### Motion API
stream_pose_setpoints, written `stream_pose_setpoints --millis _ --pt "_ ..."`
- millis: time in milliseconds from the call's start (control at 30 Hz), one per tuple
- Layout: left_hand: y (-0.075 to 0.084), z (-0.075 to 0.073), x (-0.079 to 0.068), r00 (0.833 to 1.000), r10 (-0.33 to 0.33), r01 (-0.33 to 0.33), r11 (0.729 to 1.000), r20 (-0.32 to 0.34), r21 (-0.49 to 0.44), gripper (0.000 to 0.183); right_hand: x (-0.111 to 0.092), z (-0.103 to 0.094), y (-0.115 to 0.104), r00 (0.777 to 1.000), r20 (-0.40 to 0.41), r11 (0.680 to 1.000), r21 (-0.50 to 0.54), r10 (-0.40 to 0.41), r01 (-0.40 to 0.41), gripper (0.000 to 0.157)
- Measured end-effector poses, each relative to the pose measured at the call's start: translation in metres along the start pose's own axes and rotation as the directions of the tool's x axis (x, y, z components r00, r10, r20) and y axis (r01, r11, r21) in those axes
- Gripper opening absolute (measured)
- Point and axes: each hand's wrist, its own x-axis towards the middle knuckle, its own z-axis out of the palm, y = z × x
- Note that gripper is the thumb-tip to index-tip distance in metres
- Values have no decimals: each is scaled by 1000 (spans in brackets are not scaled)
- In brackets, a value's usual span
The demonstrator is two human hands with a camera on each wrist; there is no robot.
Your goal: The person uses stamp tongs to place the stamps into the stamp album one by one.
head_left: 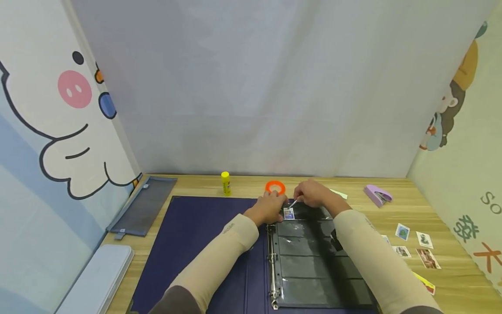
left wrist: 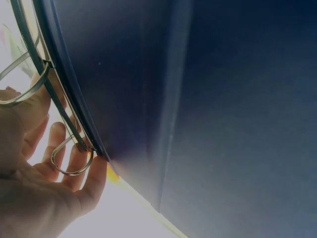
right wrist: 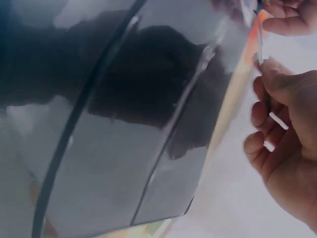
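the right hand (head_left: 313, 194) pinches slim tweezers (head_left: 292, 204) at a small stamp (head_left: 289, 213) on the black album page's (head_left: 303, 291) top row. the left hand (head_left: 268, 208), fingers loosely spread, rests just beside it.

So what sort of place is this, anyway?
Probably a hobby or craft desk, though I can't be sure: there's an open ring binder with a pocketed page, small stamp-like pictures and a yellow glue stick.

Beyond the binder (head_left: 208, 244), room to pass lay between the yellow glue stick (head_left: 226, 184) and the orange ring (head_left: 267, 187), while metal rings (head_left: 272, 258) stood along its middle.
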Motion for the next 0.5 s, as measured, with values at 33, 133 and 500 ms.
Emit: stream_pose_setpoints --millis 33,133,500 --pt "1 0 0 1000 3 -3 1000 2 -6 53 -4 -1 3 1000 -2 1000 18 16 -16 11" --pt "3 1 1 1000 18 -18 1000 4 -14 52 -21 -8 15 997 -35 995 67 70 -67 11" --pt "-1 1 -3 1000 18 -17 999 8 -44 51 -127 -29 71 992 -55 981 166 113 -103 12"
